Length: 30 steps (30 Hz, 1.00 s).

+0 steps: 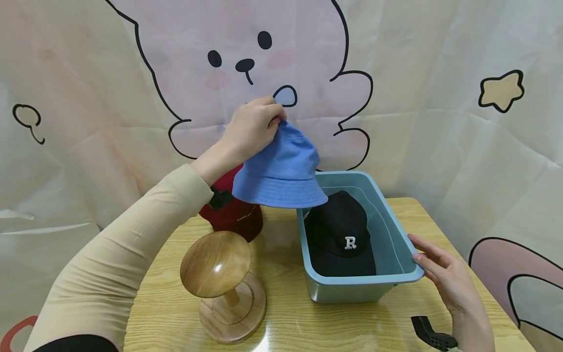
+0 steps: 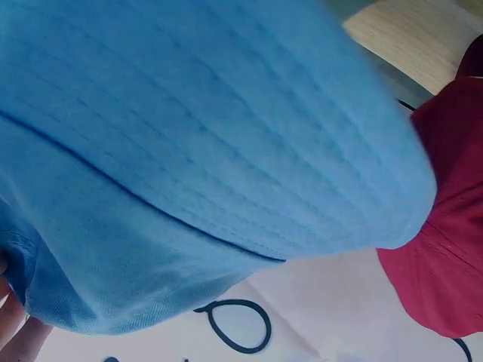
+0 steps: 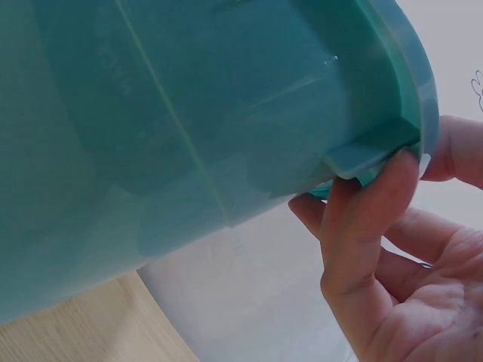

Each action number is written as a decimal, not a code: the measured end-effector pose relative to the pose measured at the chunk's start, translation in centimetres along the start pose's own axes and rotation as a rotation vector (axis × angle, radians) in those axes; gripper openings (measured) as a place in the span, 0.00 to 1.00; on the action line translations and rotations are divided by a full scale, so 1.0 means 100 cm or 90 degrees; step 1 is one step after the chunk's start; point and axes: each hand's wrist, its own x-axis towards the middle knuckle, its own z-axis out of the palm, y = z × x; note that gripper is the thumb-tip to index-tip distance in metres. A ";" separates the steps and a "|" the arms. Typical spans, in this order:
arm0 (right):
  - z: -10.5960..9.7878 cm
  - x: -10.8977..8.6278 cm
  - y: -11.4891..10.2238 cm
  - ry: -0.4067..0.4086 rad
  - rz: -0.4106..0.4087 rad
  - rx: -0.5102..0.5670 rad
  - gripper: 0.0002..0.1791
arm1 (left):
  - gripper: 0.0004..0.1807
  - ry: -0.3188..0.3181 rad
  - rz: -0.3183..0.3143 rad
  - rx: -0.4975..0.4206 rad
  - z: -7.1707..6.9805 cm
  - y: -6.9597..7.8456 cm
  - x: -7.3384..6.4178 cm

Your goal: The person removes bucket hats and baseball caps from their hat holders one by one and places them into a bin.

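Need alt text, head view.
A left hand holds up a blue bucket hat by its crown. The right hand grips a blue-green bin containing a black cap marked R; left of the bin are a wooden stand and a red hat.

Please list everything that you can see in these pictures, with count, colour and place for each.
table: 1, light wood, bottom of head view
backdrop: 1, pale with cartoon prints, behind table
bin: 1, blue-green, on table's right part
cap with an R: 1, black, inside bin
wooden stand: 1, light brown, left of bin
red cap: 1, dark red, behind stand, partly hidden
bucket hat: 1, blue, raised above table
wrist piece: 1, black, bottom right of head view
left sleeve: 1, beige, left side of head view
left hand: 1, bare, gripping bucket hat's crown
right hand: 1, bare, holding bin's rim
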 end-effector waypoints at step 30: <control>-0.001 0.000 0.000 0.000 0.011 -0.004 0.26 | 0.13 -0.003 0.115 -0.045 0.028 0.056 0.020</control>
